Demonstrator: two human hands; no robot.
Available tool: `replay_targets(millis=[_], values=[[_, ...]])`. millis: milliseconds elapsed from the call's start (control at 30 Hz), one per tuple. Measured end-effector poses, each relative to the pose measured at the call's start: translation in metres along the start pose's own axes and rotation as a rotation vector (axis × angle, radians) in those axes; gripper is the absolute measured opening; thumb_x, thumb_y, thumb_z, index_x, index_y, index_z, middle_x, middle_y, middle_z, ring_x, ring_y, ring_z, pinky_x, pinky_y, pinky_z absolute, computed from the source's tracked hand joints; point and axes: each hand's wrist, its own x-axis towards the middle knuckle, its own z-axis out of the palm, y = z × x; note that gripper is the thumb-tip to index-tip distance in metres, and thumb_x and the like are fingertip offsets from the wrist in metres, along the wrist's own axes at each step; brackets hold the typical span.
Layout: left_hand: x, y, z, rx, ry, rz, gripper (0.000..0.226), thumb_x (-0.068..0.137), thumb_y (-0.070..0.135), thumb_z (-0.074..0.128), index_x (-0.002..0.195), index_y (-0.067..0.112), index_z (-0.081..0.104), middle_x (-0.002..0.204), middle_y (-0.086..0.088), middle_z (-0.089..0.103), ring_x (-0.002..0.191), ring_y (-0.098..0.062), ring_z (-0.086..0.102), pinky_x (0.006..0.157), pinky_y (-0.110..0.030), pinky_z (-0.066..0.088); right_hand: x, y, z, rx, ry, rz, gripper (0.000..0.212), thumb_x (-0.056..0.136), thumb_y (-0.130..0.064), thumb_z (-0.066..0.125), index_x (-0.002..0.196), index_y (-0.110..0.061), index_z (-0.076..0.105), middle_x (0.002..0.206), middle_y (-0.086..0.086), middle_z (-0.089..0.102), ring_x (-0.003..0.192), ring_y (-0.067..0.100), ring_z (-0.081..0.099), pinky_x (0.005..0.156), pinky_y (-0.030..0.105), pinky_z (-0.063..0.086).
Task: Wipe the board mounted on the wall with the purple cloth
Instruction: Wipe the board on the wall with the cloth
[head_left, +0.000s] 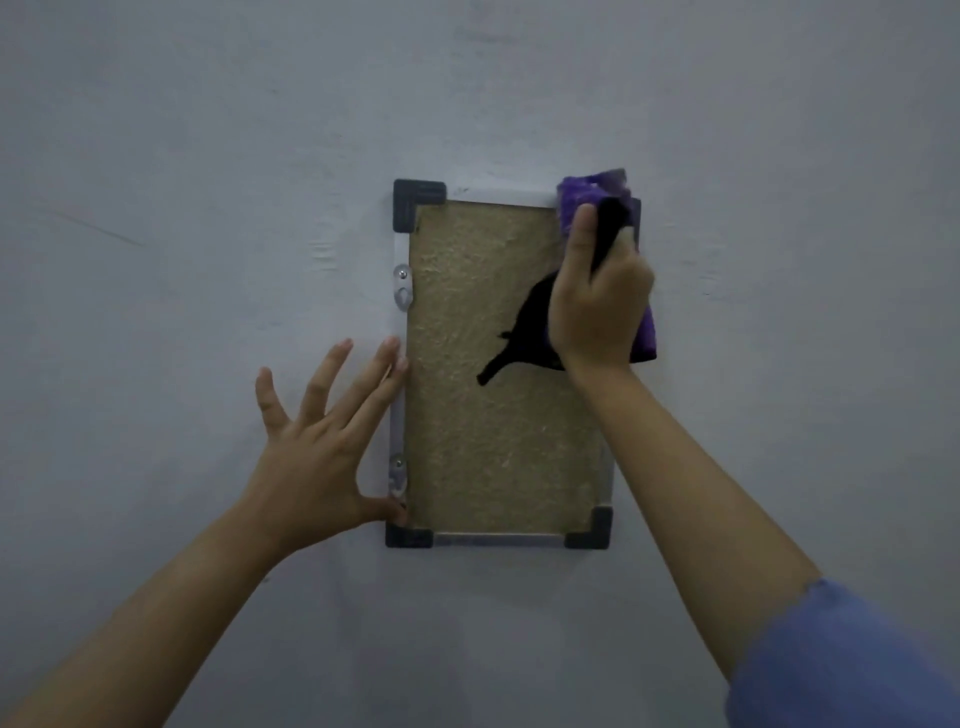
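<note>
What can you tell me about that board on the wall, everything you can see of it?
The board is an upright rectangle fixed flat to the wall, with a rough tan surface, a silvery frame, dark corner caps and two metal brackets on its left edge. The left hand steadies that edge with spread fingers. The right hand presses a purple cloth over its top right corner.
</note>
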Motion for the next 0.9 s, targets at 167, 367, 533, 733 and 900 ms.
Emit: replay_targets(millis=[167,367,533,733,900], values=[[0.001,-0.002,0.000,-0.025,-0.009,0.011,0.139,0.039,0.079,0.069,0.150,0.019,0.010,0.158,0.003,0.006,0.144,-0.026,0.001,0.096,-0.073,0.003,-0.013,-0.005,0.035,-0.008,-0.040,-0.017,0.080,0.093,-0.057,0.017,0.087,0.007,0.063,0.081,0.025,0.069,0.074,0.038,0.065,0.075,0.054,0.051],[0.001,-0.002,0.001,-0.047,-0.018,0.010,0.142,0.039,0.078,0.069,0.150,0.022,0.002,0.158,0.004,0.000,0.144,-0.026,-0.005,0.096,-0.073,-0.004,-0.018,-0.033,0.052,0.149,-0.235,-0.132,0.061,0.095,-0.046,0.024,0.072,-0.002,0.059,0.057,0.001,0.058,0.046,0.004,0.050,0.058,0.030,0.051],[0.000,-0.001,-0.002,-0.043,-0.027,0.015,0.143,0.037,0.077,0.068,0.150,0.021,0.002,0.158,0.005,-0.003,0.144,-0.025,-0.006,0.096,-0.072,-0.003,-0.010,-0.053,0.037,0.352,-0.152,0.234,0.045,0.098,-0.028,0.035,0.055,-0.021,0.044,0.046,-0.011,0.041,0.038,0.002,0.037,0.041,0.020,0.028],[-0.001,-0.007,-0.006,-0.082,-0.036,0.050,0.138,0.043,0.079,0.067,0.149,0.025,-0.003,0.158,0.009,-0.008,0.144,-0.020,-0.008,0.096,-0.070,-0.008,0.019,-0.048,-0.004,0.653,0.304,0.666,0.044,0.100,-0.033,0.039,0.061,-0.017,0.051,0.050,-0.015,0.050,0.046,0.004,0.048,0.047,0.017,0.039],[0.006,-0.021,-0.021,-0.214,0.092,0.039,0.106,0.069,0.050,0.072,0.147,0.035,0.002,0.157,0.010,0.009,0.143,-0.016,0.001,0.100,-0.074,-0.002,0.001,-0.041,0.005,0.330,-0.151,-0.087,0.042,0.100,-0.035,0.031,0.066,-0.019,0.048,0.052,-0.020,0.042,0.046,-0.008,0.039,0.048,0.006,0.027]])
